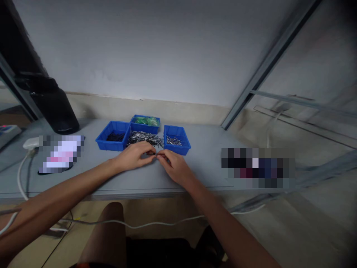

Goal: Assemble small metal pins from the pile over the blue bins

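My left hand (138, 155) and my right hand (173, 163) meet over the middle of the grey table, fingertips pinched close together. Whatever sits between them is too small to name. Just beyond the fingers lies a loose heap of thin metal pins (146, 137), silvery with some dark ones. On its left stands a blue bin (111, 145) with small dark pieces in it. To the right, another blue bin (178, 150) has a few shiny metal pins inside. Behind the heap, a third blue bin (145, 128) contains green and clear plastic.
A black bottle (55, 106) stands at the back left, near a blurred phone (60, 154) and a white plug with a cable (31, 143). Blurred-out items (256, 167) lie at the right end. Metal posts (267, 61) frame the table, and a wall rises behind.
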Demonstrator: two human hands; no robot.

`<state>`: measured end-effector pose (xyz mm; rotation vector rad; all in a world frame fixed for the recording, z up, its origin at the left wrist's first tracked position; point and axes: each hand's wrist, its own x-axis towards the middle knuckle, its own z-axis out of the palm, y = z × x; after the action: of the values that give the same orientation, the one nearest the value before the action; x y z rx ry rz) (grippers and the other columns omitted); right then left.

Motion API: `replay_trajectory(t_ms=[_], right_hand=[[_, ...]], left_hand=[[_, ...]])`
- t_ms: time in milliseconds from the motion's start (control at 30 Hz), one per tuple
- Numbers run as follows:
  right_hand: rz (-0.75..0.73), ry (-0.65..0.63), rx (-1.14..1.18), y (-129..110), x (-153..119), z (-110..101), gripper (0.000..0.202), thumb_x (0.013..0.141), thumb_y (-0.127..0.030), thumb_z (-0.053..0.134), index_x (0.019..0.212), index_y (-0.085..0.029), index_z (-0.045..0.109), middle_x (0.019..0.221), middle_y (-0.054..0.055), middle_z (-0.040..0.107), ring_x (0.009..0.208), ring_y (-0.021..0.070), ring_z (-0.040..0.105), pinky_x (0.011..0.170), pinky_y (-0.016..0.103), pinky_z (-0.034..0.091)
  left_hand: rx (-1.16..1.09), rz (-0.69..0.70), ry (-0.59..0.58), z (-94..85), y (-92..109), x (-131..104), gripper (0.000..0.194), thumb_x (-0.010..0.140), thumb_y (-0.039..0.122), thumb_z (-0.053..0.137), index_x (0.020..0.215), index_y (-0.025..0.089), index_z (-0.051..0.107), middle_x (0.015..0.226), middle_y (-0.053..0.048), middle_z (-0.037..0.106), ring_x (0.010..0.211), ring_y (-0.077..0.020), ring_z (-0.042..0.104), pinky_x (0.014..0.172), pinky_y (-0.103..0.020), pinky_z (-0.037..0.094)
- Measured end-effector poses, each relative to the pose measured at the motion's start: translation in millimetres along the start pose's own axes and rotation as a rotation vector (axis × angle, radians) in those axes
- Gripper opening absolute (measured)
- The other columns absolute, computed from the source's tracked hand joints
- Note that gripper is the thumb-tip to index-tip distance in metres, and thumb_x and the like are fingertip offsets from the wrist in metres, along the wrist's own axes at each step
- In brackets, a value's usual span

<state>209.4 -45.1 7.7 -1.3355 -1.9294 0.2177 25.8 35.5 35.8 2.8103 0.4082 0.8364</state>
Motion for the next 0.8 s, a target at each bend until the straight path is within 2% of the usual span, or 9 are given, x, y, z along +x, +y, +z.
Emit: replay_trajectory(t_ms=[233, 533, 800], right_hand=[[0.003, -0.035, 0.011, -1.2, -0.2, 0.5, 0.017, 0.093, -0.03, 0.046, 0.093, -0.021, 0.06, 0.09, 0.004, 0.068, 0.082, 0.0179, 0.062, 0.073, 0.03, 0.046], [-0.022, -0.068, 0.042, -0.8, 0.1, -0.5, 0.019, 0.094, -0.026, 0.043, 0.095, -0.018, 0.061, 0.089, 0.005, 0.067, 0.081, 0.0173, 0.061, 0.073, 0.029, 0.044], [-0.025, -0.065, 0.104, 1.7, 1.0, -2.3, 0.021, 0.094, -0.026, 0.04, 0.093, -0.02, 0.06, 0.083, 0.002, 0.066, 0.076, 0.0147, 0.06, 0.069, 0.026, 0.043]], left_hand=[[0.052, 0.052, -0.088, 0.2, 1.6, 0.9, 0.016, 0.09, 0.03, 0.052, 0.089, 0.017, 0.062, 0.078, -0.003, 0.06, 0.076, -0.0155, 0.056, 0.067, -0.025, 0.044], [0.063, 0.075, -0.074, 0.0, 1.2, -0.2, 0.016, 0.09, 0.028, 0.052, 0.088, 0.015, 0.062, 0.079, -0.005, 0.061, 0.077, -0.0159, 0.056, 0.068, -0.025, 0.044], [0.082, 0.112, -0.053, -0.4, -0.7, -0.7, 0.022, 0.093, 0.031, 0.047, 0.092, 0.016, 0.063, 0.079, -0.005, 0.061, 0.077, -0.0161, 0.057, 0.07, -0.026, 0.045]])
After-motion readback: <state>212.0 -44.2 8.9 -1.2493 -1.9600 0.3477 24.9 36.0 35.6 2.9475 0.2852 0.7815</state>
